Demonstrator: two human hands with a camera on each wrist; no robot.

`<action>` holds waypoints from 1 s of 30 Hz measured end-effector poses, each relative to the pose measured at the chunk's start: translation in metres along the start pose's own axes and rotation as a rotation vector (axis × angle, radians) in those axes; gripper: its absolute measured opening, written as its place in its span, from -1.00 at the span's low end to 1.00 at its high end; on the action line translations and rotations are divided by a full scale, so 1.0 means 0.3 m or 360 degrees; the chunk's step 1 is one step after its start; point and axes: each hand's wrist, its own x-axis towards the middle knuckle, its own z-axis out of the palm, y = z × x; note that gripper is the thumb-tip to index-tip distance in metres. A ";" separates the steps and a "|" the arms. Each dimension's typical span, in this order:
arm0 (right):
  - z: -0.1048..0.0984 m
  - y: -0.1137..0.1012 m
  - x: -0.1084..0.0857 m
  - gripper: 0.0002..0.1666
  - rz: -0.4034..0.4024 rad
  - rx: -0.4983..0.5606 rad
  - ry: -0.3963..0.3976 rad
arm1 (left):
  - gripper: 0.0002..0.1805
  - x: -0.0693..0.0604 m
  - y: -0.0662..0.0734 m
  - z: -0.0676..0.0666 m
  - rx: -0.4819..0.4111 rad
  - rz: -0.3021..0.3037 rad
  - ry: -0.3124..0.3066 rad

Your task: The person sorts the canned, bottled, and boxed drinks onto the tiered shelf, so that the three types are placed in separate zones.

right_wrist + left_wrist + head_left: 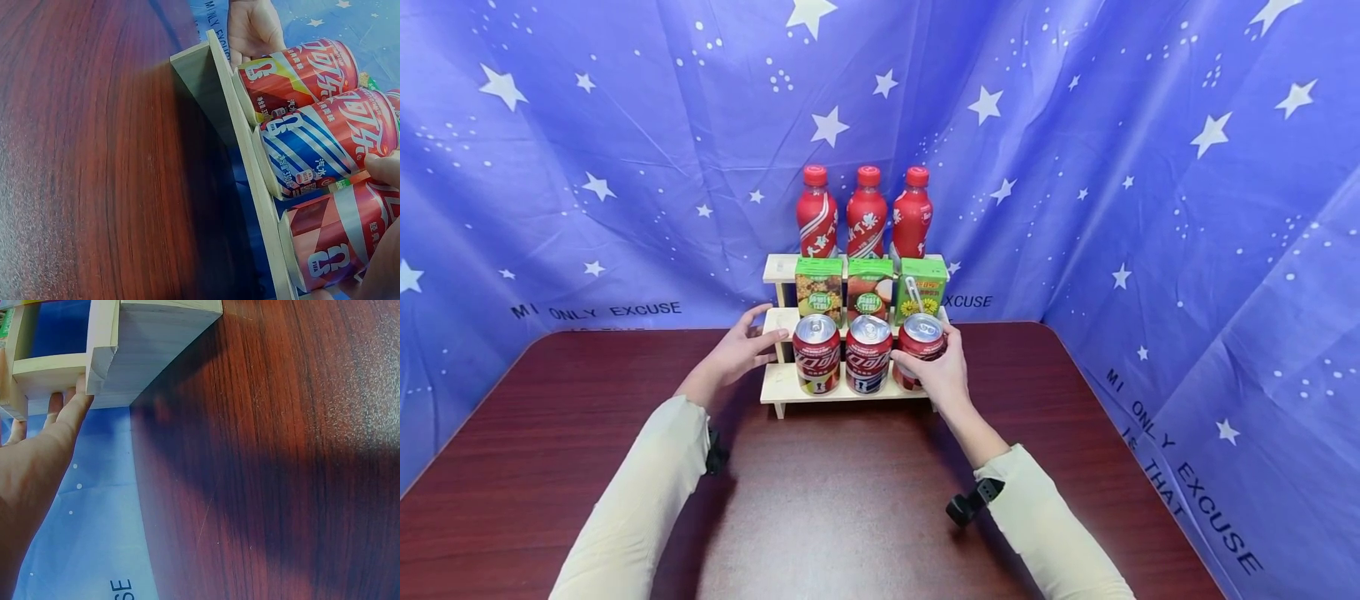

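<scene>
A three-step wooden rack [780,385] stands on the table, with three red soda cans on its lowest step. My right hand [946,375] holds the right soda can [309,231] round its side, thumb across its front-left. In the right wrist view that can stands on the step, and the thumb comes near the middle can [319,147]. The left can [817,354] is at the other end of the step. At the rack's left end, my left hand [733,352] touches the wood with extended fingers [76,411].
Juice cartons [871,287] line the middle step; the right one has a straw on its front. Three red bottles [865,218] occupy the top step. A blue starry cloth [647,167] hangs behind the dark wooden table [820,500].
</scene>
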 end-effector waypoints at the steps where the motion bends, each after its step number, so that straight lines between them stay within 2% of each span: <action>1: 0.001 0.000 0.001 0.10 -0.0001 0.0002 0.0005 | -0.17 -0.004 0.006 0.003 0.0003 0.0001 -0.0003; 7: -0.004 0.006 -0.002 0.12 -0.0007 0.0005 -0.0060 | -0.17 -0.022 0.024 0.020 0.0013 -0.0010 -0.0009; 12: -0.033 0.014 -0.012 0.15 -0.0014 0.0055 -0.0222 | -0.18 -0.016 0.015 0.017 0.0002 -0.0012 -0.0002; 17: -0.054 0.032 -0.011 0.10 -0.0062 0.0077 -0.0360 | -0.17 0.008 -0.012 -0.002 0.0010 0.0003 0.0012; 23: -0.051 0.051 -0.005 0.07 -0.0134 0.0055 -0.0348 | -0.14 0.026 -0.033 -0.018 0.0036 0.0025 0.0017; 30: -0.050 0.042 -0.014 0.09 -0.0144 0.0044 -0.0344 | -0.16 0.012 -0.014 -0.009 0.0027 0.0003 0.0009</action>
